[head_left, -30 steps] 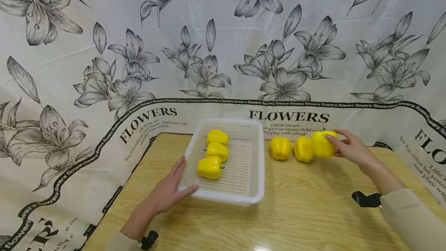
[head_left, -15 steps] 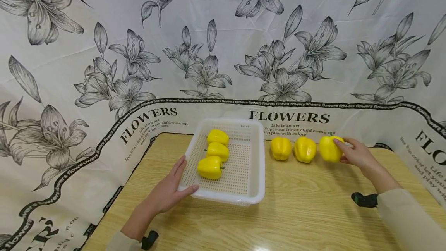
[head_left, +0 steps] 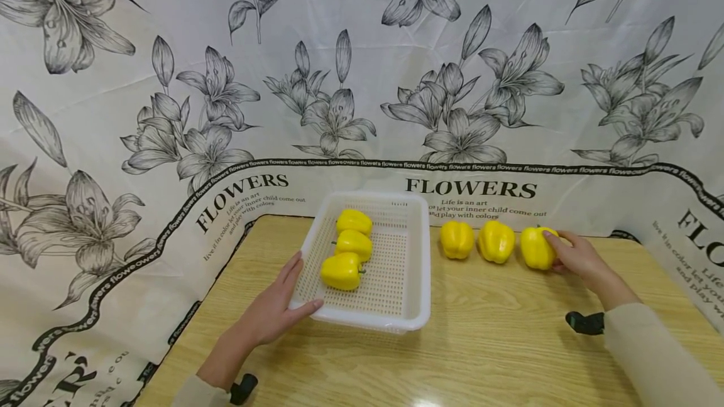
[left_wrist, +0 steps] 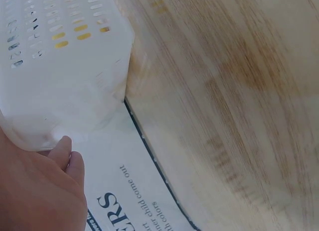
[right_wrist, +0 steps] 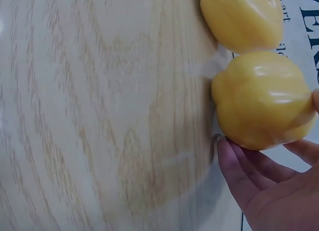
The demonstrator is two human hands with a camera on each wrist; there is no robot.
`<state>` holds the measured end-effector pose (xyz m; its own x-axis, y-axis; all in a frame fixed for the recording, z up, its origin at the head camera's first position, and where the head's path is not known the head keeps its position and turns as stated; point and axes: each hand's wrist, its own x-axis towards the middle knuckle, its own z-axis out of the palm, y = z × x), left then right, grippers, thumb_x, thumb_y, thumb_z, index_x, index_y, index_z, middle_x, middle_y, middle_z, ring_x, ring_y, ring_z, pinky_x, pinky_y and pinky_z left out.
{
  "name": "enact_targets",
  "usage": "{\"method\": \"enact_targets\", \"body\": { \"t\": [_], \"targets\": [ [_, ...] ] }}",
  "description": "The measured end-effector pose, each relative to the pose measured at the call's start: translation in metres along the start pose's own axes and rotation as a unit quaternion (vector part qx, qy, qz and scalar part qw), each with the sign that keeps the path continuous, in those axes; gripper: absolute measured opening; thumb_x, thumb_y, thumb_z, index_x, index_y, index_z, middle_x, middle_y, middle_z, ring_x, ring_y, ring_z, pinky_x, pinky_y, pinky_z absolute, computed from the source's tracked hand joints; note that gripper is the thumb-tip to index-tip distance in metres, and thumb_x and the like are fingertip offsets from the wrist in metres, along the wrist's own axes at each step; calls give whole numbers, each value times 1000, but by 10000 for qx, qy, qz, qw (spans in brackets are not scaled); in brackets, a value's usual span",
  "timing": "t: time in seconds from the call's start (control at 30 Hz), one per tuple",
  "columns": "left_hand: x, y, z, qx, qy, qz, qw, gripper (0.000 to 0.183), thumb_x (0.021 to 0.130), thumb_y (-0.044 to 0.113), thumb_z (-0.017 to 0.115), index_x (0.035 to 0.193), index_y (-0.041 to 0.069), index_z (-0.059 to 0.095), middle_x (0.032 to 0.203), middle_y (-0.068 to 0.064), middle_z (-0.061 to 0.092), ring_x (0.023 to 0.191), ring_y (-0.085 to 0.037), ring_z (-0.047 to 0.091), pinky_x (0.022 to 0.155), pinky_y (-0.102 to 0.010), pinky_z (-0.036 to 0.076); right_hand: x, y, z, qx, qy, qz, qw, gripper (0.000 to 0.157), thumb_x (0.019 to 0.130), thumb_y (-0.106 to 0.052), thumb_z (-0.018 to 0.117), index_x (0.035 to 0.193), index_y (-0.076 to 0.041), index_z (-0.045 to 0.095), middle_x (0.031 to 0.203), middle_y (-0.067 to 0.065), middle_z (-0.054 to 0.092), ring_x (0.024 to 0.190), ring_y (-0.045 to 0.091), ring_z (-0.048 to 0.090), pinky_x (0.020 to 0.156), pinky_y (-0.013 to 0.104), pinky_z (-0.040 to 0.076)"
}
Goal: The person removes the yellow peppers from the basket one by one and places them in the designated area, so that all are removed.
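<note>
A white plastic basket (head_left: pixel 415 313) stands on the table, tilted toward me. Inside it, along the left, lie three yellow bell peppers (head_left: pixel 340 271). My left hand (head_left: pixel 271 309) grips the basket's near left corner, thumb over the front rim and fingers along the left side; the left wrist view shows fingertips at the rim. To the right, my right hand (head_left: pixel 579 259) holds a yellow bell pepper (head_left: pixel 537 249) at the table surface, thumb on top and fingers at its side. Left of it stand two more yellow bell peppers, a middle one (head_left: pixel 496 242) and one nearer the basket (head_left: pixel 456 240).
Wood-grain tabletop (head_left: pixel 481 344) stretches in front of the peppers and basket. A white cloth with black flower prints (head_left: pixel 362 118) hangs right behind the table and round its left and right sides. Black wrist straps or mounts (head_left: pixel 585 323) sit by both sleeves.
My right hand has brought its bell pepper right and down from in the air beside the middle pepper to the table, at the row's right end. The left hand and basket stay put.
</note>
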<state>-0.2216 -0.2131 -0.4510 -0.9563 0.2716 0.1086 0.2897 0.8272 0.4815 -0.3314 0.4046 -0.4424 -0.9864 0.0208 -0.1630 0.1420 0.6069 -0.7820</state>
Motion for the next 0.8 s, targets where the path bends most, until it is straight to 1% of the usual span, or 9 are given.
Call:
{"method": "enact_targets", "body": {
  "t": [0.07,0.13,0.23,0.3,0.47,0.6,0.67,0.77,0.8],
  "targets": [
    [1,0,0,18,30,21,10000,103,94,72,54,166,15,8,172,4,-1,152,-35,27,117,-59,34,3,1,1,11,57,-26,10000,93,106,-59,24,155,17,2,141,46,31,97,32,60,76,34,62],
    [1,-1,0,27,36,11,10000,103,93,73,54,166,15,8,172,5,-1,153,-34,26,117,-58,33,5,3,2,-26,132,-22,9999,93,106,-60,23,155,17,1,144,48,26,105,39,58,76,34,61],
    [1,-1,0,22,11,-22,10000,104,93,74,53,166,16,8,172,5,-2,153,-34,26,117,-58,33,8,4,4,-90,229,12,9997,92,107,-59,21,155,17,1,149,50,18,117,48,49,78,35,60],
    [0,-1,0,3,1,-36,10000,103,93,73,54,166,16,7,172,6,-2,152,-34,27,117,-59,33,10,6,6,-153,307,43,9994,89,107,-56,20,155,17,4,149,50,17,119,51,44,77,35,57],
    [-2,0,2,-31,5,-9,10000,103,94,71,55,166,15,8,172,5,-1,151,-36,29,116,-60,34,13,12,10,-43,355,151,9992,82,109,-51,16,155,16,7,148,46,22,115,49,43,77,36,52],
    [-2,0,1,-10,0,7,10000,103,94,71,55,166,14,9,172,4,0,151,-36,30,116,-59,34,12,14,9,83,218,142,9996,84,108,-53,14,155,16,3,152,46,15,120,50,38,87,43,50],
    [-2,0,1,9,-7,-7,10000,103,94,72,55,166,15,8,172,4,0,151,-35,29,117,-58,35,11,13,8,53,204,111,9997,86,108,-54,14,155,17,3,151,47,14,118,49,39,88,46,49],
    [-1,0,0,1,4,-3,10000,102,94,69,56,166,14,8,172,4,0,152,-34,28,117,-57,34,8,11,4,-120,196,-36,9997,88,107,-55,14,153,20,4,137,46,30,103,43,51,81,43,50],
    [0,0,0,17,3,-4,10000,102,94,69,56,166,14,8,172,4,0,152,-34,28,117,-56,34,7,10,3,-192,204,-73,9996,89,107,-55,15,153,20,4,128,46,37,94,42,53,77,42,49]
  ]
}}
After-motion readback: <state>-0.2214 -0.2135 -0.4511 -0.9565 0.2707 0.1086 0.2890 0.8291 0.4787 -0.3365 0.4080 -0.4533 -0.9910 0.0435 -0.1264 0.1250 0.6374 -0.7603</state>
